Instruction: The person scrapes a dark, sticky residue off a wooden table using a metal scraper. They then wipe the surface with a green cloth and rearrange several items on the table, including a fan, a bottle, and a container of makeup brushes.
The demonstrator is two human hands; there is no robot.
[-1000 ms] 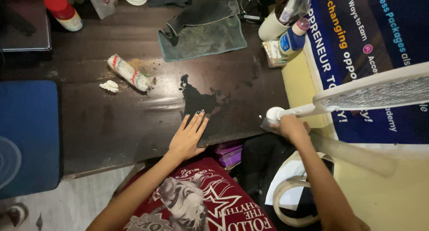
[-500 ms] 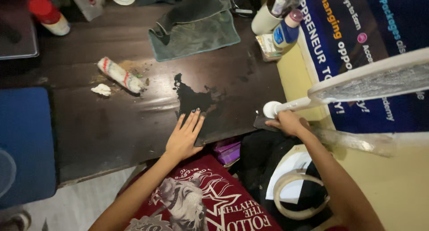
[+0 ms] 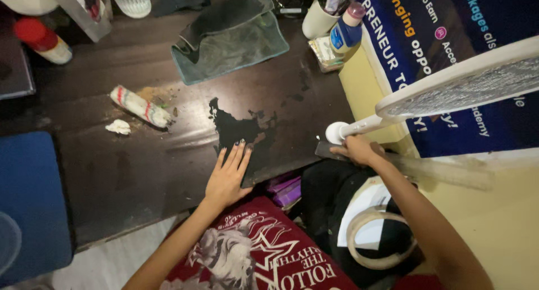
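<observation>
So the thing in our right hand (image 3: 356, 149) is a long, flat, see-through ruler (image 3: 426, 169), and it sits at the right corner of the table (image 3: 140, 166), running off past the edge toward the yellow wall. Fingers are closed over its near end, pinning it down on the table corner. It looks like thin plastic to us: light, a bit bendy along its length, and slick on the faces, so it would probably skid if pressed at one end only. Best grip is likely by the long edges near the middle, not the tip, since most of it hangs out unsupported.

Our left hand (image 3: 227, 177) lies flat and open on the table, fingers together, holding nothing. Its fingertips rest right at the dark patch (image 3: 241, 130), where the surface film seems torn or peeled; can't tell which.

Just above the right hand there's a white racket (image 3: 449, 88) with a mesh head, its round handle end near the knuckles, not held.

Further back: a grey-green cloth (image 3: 230, 37), a striped roll (image 3: 140, 106) with a crumpled scrap (image 3: 118, 127) beside it, a red-capped bottle (image 3: 42, 40), and a blue bottle (image 3: 345, 34) by the cup (image 3: 315, 23).
</observation>
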